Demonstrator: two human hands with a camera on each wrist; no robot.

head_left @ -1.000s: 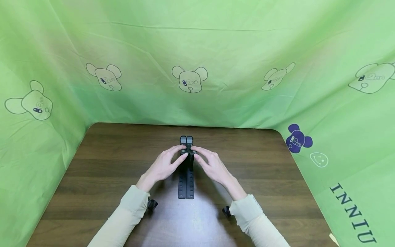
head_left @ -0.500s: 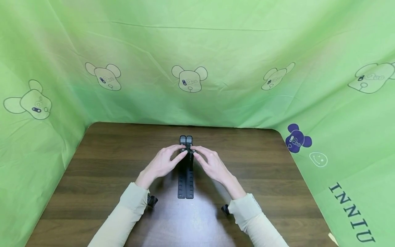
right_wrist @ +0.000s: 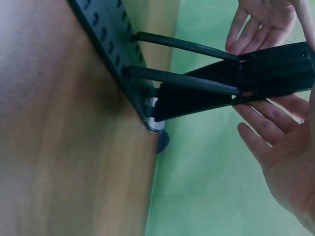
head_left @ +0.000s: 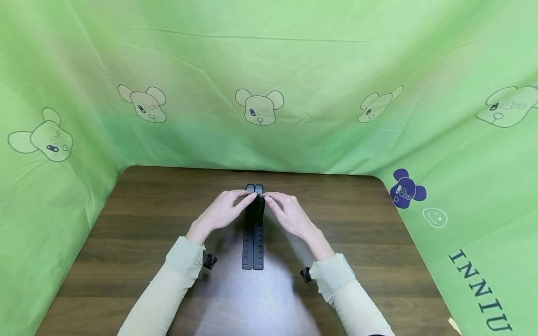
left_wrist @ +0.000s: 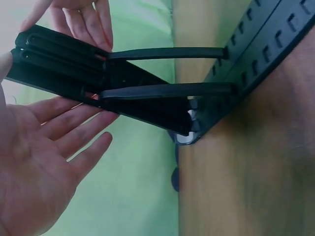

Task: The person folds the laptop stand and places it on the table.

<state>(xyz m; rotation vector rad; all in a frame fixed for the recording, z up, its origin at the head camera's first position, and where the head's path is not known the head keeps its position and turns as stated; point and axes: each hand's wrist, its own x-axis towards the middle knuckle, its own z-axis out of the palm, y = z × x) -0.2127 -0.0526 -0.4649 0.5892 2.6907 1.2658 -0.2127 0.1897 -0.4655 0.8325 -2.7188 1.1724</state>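
Observation:
A black folding laptop stand [head_left: 253, 242] stands on the wooden table, its two notched base strips side by side. Its upper panel [left_wrist: 64, 64] is raised at an angle from the hinge, and two struts [right_wrist: 182, 81] run from the panel down to the notches. My left hand [head_left: 220, 210] holds one edge of the raised panel, thumb on the near face and fingers behind. On the opposite edge my right hand [head_left: 294, 217] grips in the same way. In the left wrist view, palm and fingers of the left hand [left_wrist: 54, 147] show beside the panel.
The brown wooden table [head_left: 147, 233] extends around the stand. A green cloth [head_left: 189, 116] printed with bear heads hangs behind and at both sides. Dark wrist cameras sit at both cuffs. A pale scrap [head_left: 454, 325] lies by the right table edge.
Both hands have moved a little away from the body with the upper panel, which now covers more of the stand's far end in the head view. The base has stayed in place.

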